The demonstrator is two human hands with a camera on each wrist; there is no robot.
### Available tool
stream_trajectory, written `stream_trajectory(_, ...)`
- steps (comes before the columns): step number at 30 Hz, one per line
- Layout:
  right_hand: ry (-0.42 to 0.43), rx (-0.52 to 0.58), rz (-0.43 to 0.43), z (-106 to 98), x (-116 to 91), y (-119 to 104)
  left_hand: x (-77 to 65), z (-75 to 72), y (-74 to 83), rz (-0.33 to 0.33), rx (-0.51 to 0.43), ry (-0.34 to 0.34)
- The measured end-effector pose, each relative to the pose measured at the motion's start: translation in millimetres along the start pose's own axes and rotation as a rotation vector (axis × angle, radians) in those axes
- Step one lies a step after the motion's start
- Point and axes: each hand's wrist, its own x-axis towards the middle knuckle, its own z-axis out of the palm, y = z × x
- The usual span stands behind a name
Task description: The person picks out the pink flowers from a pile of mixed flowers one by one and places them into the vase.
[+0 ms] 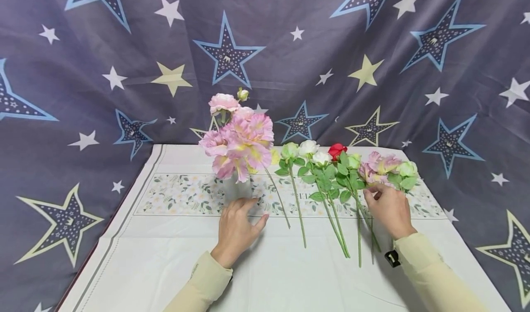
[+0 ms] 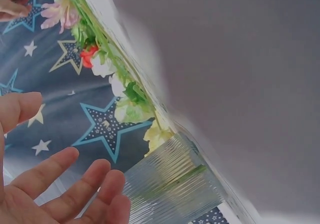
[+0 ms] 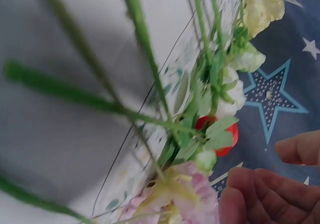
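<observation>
In the head view, a vase [image 1: 237,190] stands on the white tablecloth [image 1: 265,266], left of the middle, and tall pink flowers [image 1: 248,139] rise upright from it. The left hand [image 1: 239,227] is just in front of the vase, with the thumb apart from the fingers; perhaps it is placed there to guard the vase, because the top looks heavy. To the right, loose flowers lie in a row: a yellow flower [image 1: 275,157] partly hidden by the bunch, a green flower [image 1: 289,151], white flowers [image 1: 308,148], a red flower [image 1: 337,151] and purple flowers [image 1: 383,162]. Their heads point to the star curtain [image 1: 281,49] and their stems to the person, which I think makes each stem easy to reach. The right hand [image 1: 389,208] is at the near side of the purple flowers, fingers bent.

In the left wrist view, the left hand is wide and nothing is in it. Its fingertips come very near the vase; I cannot tell if they touch. Only here the ribbed wall shows clearly, with a green stem [image 2: 187,177] seen through it.

In the right wrist view, the right hand is relaxed beside the purple flowers, with a gap between thumb and fingers, and I see nothing held. One thick stem [image 3: 65,87] crosses a thin brownish stem [image 3: 90,59], which the head view does not show clearly. The vase does not appear here.
</observation>
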Motion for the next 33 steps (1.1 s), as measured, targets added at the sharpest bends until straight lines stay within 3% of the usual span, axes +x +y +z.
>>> stream_trajectory(4,-0.023,-0.026,0.027,-2.4,3.2,9.4,-1.0,0.1,-1.4,-0.003,-0.007,0.007)
stream_trajectory(16,-0.124,-0.131,0.144,-3.6,9.8,38.7,-3.8,-4.4,-5.3,-0.038,-0.006,-0.063)
stream_trajectory(33,-0.311,-0.216,0.224,-4.1,17.1,65.1,-4.6,-8.4,-4.1,-0.037,0.009,-0.056)
